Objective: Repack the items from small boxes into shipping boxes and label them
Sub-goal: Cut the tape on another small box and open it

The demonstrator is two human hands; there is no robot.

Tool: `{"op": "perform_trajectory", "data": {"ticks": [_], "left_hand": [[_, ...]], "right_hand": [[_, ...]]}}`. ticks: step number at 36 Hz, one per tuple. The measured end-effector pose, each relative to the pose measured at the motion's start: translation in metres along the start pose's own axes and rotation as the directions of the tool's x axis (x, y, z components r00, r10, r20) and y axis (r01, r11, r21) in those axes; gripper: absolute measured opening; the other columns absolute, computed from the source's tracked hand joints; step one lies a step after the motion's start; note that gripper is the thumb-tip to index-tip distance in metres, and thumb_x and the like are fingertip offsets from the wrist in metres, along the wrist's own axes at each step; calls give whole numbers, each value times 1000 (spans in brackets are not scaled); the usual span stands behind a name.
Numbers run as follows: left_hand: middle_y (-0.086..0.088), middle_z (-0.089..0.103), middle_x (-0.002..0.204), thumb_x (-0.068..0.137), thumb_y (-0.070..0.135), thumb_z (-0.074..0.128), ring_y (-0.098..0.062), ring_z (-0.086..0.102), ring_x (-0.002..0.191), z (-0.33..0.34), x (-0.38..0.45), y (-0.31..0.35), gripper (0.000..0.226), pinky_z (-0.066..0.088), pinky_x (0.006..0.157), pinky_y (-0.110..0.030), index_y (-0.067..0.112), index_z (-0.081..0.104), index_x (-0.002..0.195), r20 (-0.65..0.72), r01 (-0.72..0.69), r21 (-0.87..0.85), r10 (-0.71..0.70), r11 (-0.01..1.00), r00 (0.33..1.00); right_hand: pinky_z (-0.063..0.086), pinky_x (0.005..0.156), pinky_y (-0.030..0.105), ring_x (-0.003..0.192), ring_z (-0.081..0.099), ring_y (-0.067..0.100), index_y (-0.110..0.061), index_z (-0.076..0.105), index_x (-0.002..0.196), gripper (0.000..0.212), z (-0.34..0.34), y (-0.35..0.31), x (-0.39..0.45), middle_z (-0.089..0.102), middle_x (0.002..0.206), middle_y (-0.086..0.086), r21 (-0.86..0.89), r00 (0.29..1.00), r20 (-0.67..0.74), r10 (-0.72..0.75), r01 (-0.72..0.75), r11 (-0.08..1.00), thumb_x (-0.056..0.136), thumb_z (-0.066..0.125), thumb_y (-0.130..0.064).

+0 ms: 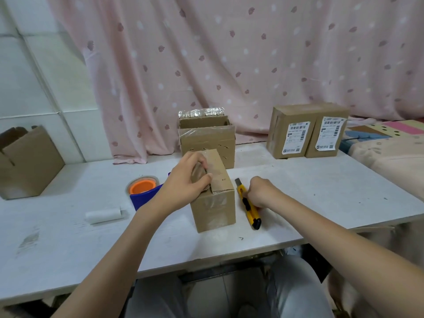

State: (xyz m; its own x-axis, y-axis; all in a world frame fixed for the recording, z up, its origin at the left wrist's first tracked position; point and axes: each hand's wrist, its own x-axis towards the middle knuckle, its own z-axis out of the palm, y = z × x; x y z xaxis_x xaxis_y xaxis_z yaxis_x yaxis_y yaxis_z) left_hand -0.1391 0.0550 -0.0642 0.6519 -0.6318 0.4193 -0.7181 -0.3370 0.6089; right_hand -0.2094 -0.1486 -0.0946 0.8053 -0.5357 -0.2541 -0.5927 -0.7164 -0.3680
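— Where's the small box [213,191]?
— Table [68,237] centre, long axis twelve-to-six, brown, taped; left hand [183,180] grips its flap
— Right hand [261,191]?
— Three o'clock, curled round the yellow knife [249,204]

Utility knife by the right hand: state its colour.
Yellow with black parts, utility knife, head view.

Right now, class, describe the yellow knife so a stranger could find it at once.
Start at the white table and find the small cardboard box at its middle. Just right of that box lies the utility knife, under the right hand. It is the only yellow-and-black thing there.
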Motion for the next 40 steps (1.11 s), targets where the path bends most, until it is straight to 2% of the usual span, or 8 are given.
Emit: {"op": "perform_trajectory", "data": {"ticks": [6,11,18,21,24,28,35,40], "left_hand": [[21,39,140,87,21,72,20,39,117,-2,-1,1,11,29,87,-1,24,66,95,-23,3,0,-3,1000,1000],[6,37,135,86,24,70,-12,48,117,-8,1,13,20,42,94,-25,30,67,104,-4,121,54,-121,991,993],[-9,54,130,82,42,70,-20,58,100,-11,6,23,63,47,79,-33,28,47,138,-46,387,192,-385,902,922],[-7,62,119,79,43,73,-23,61,103,-10,9,26,68,54,85,-37,20,50,139,-75,412,200,-406,889,911],[-7,65,116,75,45,75,-24,62,103,-12,12,28,70,54,87,-36,15,56,136,-98,424,168,-413,890,906],[-5,67,108,77,39,77,-21,63,98,-15,12,31,66,52,83,-32,11,58,134,-109,415,133,-403,900,909],[-3,68,119,85,27,72,-10,58,100,-18,6,29,48,40,79,-19,10,63,129,-128,342,95,-329,935,936],[-1,68,118,82,32,75,-10,60,102,-21,5,27,53,40,72,-12,12,62,130,-108,331,94,-321,939,941]], "right_hand": [[37,50,28,63,47,18,-15,44,76,22,-1,2,-1,50,77,3,-131,994,-110,-18,3,991,95,56,-13],[29,49,26,61,38,16,-14,38,71,26,-8,2,-8,42,75,3,-216,988,-148,-51,18,976,89,49,1],[41,53,27,67,54,26,-9,45,69,24,-33,-27,-22,55,79,13,-40,964,-220,-151,146,989,92,49,-3],[61,71,40,75,72,33,-3,57,80,25,-47,-53,-39,69,85,19,105,970,-147,-194,210,972,98,50,-19],[59,74,34,81,74,32,-5,58,81,24,-58,-79,-58,71,94,21,41,966,7,-259,258,965,99,49,-17],[61,82,44,91,73,36,2,67,108,26,-58,-95,-59,71,104,21,-49,969,115,-220,226,973,100,51,-17],[62,61,39,78,74,36,-1,63,105,30,-53,-105,-53,69,95,19,-60,964,179,-196,210,976,95,61,-28],[60,52,34,71,71,39,-3,53,79,26,-67,-96,-59,63,76,15,161,959,198,-201,171,972,98,59,-20]]}}
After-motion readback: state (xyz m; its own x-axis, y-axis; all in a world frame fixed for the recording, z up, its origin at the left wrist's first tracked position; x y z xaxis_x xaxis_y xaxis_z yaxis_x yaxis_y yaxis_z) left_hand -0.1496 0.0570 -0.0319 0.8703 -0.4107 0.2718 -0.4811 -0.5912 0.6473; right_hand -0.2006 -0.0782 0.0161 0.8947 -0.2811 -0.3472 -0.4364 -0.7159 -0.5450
